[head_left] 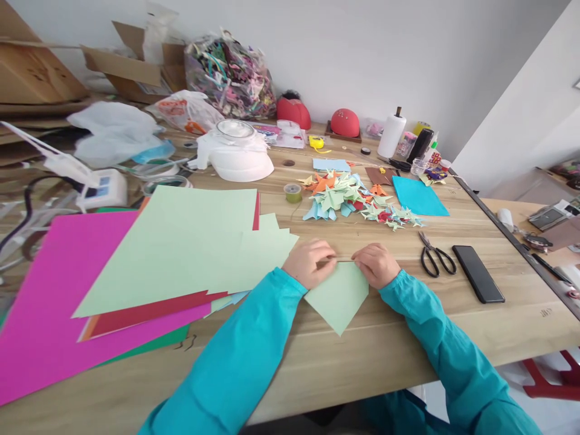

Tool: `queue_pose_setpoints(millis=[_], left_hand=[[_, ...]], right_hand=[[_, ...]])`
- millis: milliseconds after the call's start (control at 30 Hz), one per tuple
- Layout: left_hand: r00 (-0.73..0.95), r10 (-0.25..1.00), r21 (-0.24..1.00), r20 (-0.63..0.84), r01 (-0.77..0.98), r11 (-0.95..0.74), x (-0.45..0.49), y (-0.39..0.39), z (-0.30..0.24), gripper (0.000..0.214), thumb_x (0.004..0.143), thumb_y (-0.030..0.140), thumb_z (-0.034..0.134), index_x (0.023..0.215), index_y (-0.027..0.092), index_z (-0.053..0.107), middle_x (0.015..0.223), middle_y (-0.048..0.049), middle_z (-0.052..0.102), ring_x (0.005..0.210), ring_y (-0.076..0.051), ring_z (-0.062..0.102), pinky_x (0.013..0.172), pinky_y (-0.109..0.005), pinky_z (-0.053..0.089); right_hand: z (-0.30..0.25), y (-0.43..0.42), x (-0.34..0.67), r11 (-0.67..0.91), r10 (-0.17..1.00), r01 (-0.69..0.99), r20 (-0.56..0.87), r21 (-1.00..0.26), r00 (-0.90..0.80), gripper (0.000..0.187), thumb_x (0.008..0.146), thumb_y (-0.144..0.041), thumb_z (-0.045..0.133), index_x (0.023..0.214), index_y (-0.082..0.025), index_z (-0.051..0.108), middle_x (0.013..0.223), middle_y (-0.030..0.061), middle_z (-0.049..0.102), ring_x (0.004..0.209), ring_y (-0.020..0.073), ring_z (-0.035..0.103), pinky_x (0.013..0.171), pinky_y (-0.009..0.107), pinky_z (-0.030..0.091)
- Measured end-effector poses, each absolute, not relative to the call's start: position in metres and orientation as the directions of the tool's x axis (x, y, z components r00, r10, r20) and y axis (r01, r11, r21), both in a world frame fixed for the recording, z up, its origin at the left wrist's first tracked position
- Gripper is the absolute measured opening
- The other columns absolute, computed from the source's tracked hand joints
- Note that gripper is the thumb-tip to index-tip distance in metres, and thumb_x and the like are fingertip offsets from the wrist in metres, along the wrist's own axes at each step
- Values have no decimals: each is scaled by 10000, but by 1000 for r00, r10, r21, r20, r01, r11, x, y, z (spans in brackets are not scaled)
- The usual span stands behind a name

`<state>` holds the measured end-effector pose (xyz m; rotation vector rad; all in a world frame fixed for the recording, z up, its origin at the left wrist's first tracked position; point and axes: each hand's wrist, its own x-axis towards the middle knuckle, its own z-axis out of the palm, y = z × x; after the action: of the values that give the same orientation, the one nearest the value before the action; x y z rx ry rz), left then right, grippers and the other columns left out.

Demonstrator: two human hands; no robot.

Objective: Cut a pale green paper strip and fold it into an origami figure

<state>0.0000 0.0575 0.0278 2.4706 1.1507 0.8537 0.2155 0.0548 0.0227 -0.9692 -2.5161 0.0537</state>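
Observation:
A small pale green paper sheet (339, 297) lies on the wooden table (371, 356) near its front edge, one corner pointing toward me. My left hand (309, 262) and my right hand (377, 264) both press down on its upper folded edge, fingers curled and closed on the paper. Both arms wear teal sleeves. To the left sits a stack of large coloured sheets (136, 284), pale green on top, with red and magenta beneath.
A pile of folded paper cranes (357, 202) lies beyond the hands, beside a blue sheet (419, 196). Black scissors (435, 257) and a black phone (478, 273) lie to the right. A small tape roll (292, 193), a white container (235, 154), bags and cardboard boxes crowd the back.

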Motion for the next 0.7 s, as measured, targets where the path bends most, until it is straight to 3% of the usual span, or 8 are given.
queue_pose_setpoints(millis=[67, 200, 333, 567, 700], left_hand=[[595, 724, 517, 348, 523, -678, 9, 54, 25, 225, 816, 280, 430, 829, 171, 627, 808, -58, 615, 786, -167, 551, 718, -276, 422], [679, 697, 558, 232, 494, -667, 19, 49, 20, 289, 841, 239, 374, 727, 164, 628, 718, -53, 587, 706, -155, 558, 656, -258, 426], [699, 689, 635, 189, 448, -629, 12, 50, 23, 264, 813, 224, 415, 661, 164, 623, 669, -31, 567, 635, -128, 540, 605, -229, 405], [641, 752, 730, 155, 439, -524, -2, 55, 35, 287, 794, 268, 422, 613, 151, 611, 638, -23, 539, 563, -108, 493, 552, -219, 383], [656, 740, 737, 149, 425, -525, 2, 52, 35, 273, 786, 267, 431, 627, 155, 622, 640, -25, 552, 576, -111, 500, 550, -215, 382]], right_hand=[[21, 52, 210, 769, 634, 607, 370, -200, -680, 242, 862, -201, 353, 837, -167, 592, 852, 83, 662, 852, 165, 574, 801, 310, 387], [16, 50, 204, 803, 595, 544, 355, -243, -721, 223, 841, -197, 372, 806, -169, 590, 804, 78, 655, 792, 167, 578, 751, 298, 417], [15, 52, 208, 811, 571, 455, 328, -368, -752, 210, 816, -180, 391, 749, -166, 589, 726, 62, 650, 684, 146, 577, 677, 267, 447], [23, 55, 223, 587, 766, 481, 254, -651, -590, 179, 788, -203, 463, 731, -146, 622, 733, 63, 662, 679, 134, 604, 658, 240, 476], [26, 50, 216, 551, 776, 445, 237, -706, -584, 193, 814, -241, 466, 829, -138, 629, 806, 69, 662, 743, 139, 605, 703, 246, 470]])
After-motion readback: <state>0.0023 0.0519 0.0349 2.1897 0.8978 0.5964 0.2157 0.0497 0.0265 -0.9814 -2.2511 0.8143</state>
